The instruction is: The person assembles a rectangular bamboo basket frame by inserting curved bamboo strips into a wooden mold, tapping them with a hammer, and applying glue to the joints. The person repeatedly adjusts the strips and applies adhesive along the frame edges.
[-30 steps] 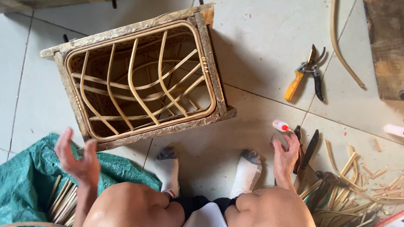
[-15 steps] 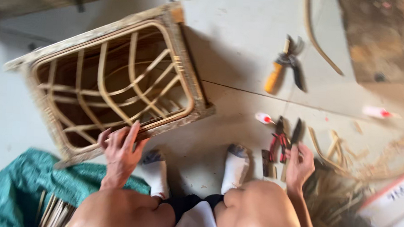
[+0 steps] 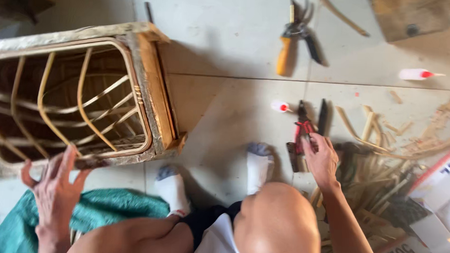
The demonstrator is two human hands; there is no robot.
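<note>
- While the person sits on the tiled floor (image 3: 229, 35) with knees drawn up, the left hand (image 3: 55, 187) is spread, fingers apart, its fingertips at the near edge of the frame (image 3: 155, 95).
- Beneath that hand lies a green cloth (image 3: 110, 210), just beside the left socked foot (image 3: 172, 187).
- Right hand (image 3: 320, 160) is curled over the red-handled pliers (image 3: 301, 130), fingers touching the handles; whether it grips them firmly cannot be told.
- Beside the pliers lies a dark blade-like tool (image 3: 322, 115), and right of the hand is a heap of cane offcuts (image 3: 385, 164).
- Frame, a wooden box with bent cane ribs inside, lies on its side on the floor to the left, well apart from the pliers.
- A small white bottle with a red tip (image 3: 280, 106) lies just beyond the pliers.
- Farther off lie orange-handled shears (image 3: 292, 41), a second white bottle (image 3: 419, 75), and a wooden board (image 3: 412, 16) at the far right.
</note>
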